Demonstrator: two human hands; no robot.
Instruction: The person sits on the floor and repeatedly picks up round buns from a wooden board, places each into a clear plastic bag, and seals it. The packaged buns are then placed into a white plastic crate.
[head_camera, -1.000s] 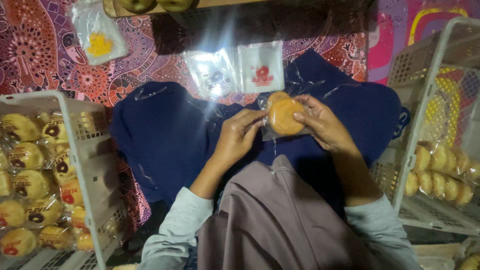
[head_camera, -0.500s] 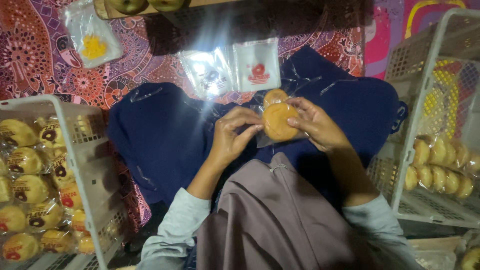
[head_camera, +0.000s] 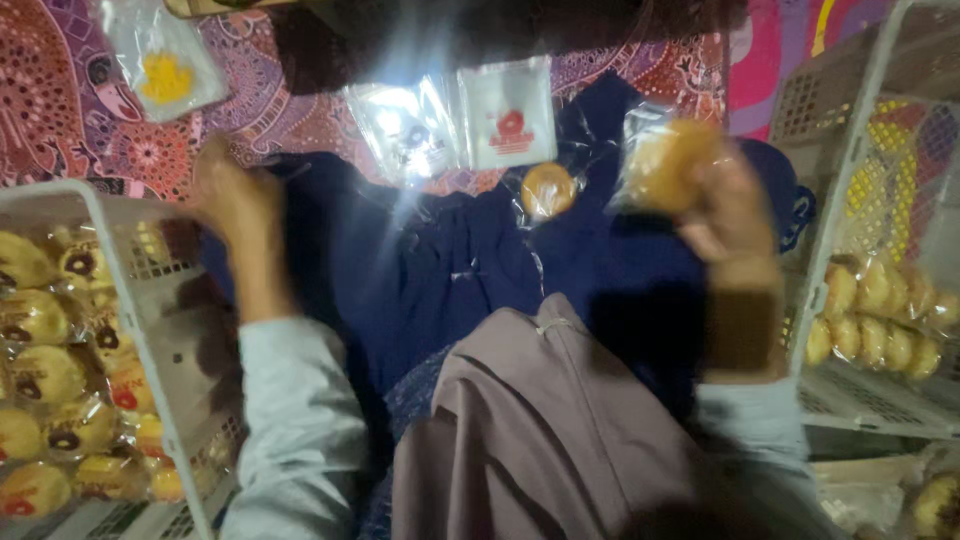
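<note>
Navy cloth: dark blue fabric spread over the lap, on a patterned maroon mat
Right hand: right hand raised over the cloth's right edge; fingers closed around a round golden bun in a clear plastic wrapper; blurred
Left hand: left hand out to the left, just above the rim of the left crate; nothing seen in it; fingers too blurred to tell whether curled or spread
Loose bun: second round golden bun lying on the cloth, between the hands, nearer the right one
Bags: flat clear plastic bag with a red mark and a crumpled clear bag just beside it, above the cloth; another clear bag with a yellow mark top left
Crates: white plastic crate of wrapped buns at left; white plastic crate holding unwrapped golden buns at right
</note>
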